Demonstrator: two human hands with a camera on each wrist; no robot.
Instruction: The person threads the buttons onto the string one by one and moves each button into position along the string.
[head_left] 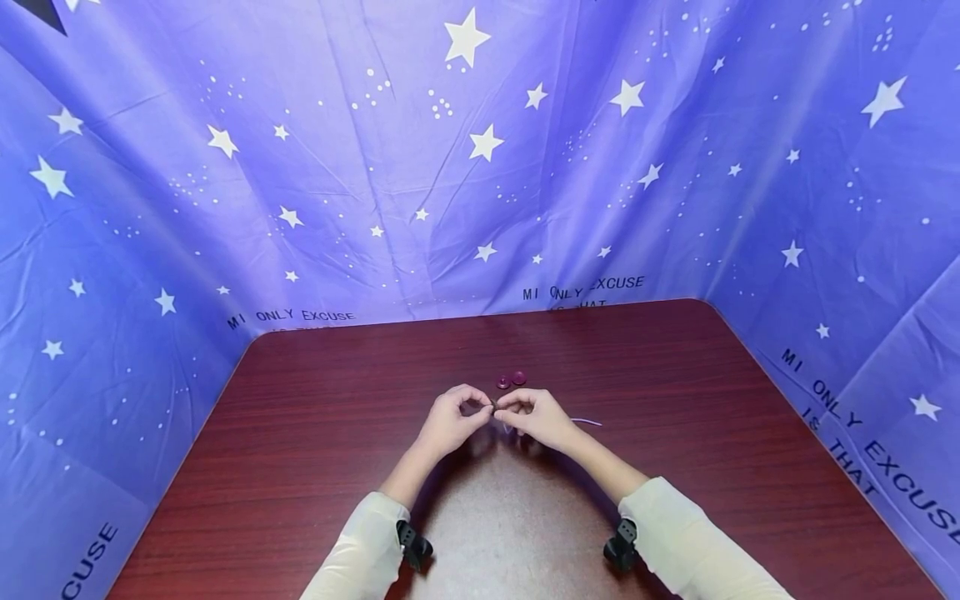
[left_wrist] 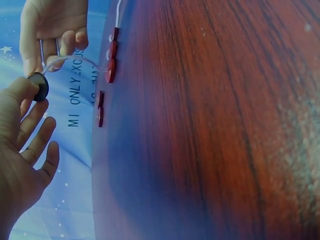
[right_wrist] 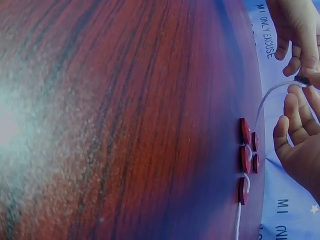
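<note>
The left hand pinches a small dark round button between the thumb and the first finger, and its other fingers stay loosely spread. The right hand meets it fingertip to fingertip above the bench; its thumb and first finger pinch the end of a thin white cord right at the dark button, while the other fingers are curled in toward the palm. Both hands are raised a little over the middle of the bench, slightly nearer to the far edge than to the near edge.

From the right hand the white cord hangs down to the dark red wooden bench and runs through a short row of red round buttons that lie flat on the wood, just under the hands. The free end of the cord lies on the bench toward the right edge.

Two more red round buttons lie close together just beyond the hands, toward the far edge, apart from the cord.

Cream sleeves cover both forearms, and a small black camera mount sits at each wrist. A blue cloth with white stars and dark printed letters stands around the far, left and right edges of the bench.
</note>
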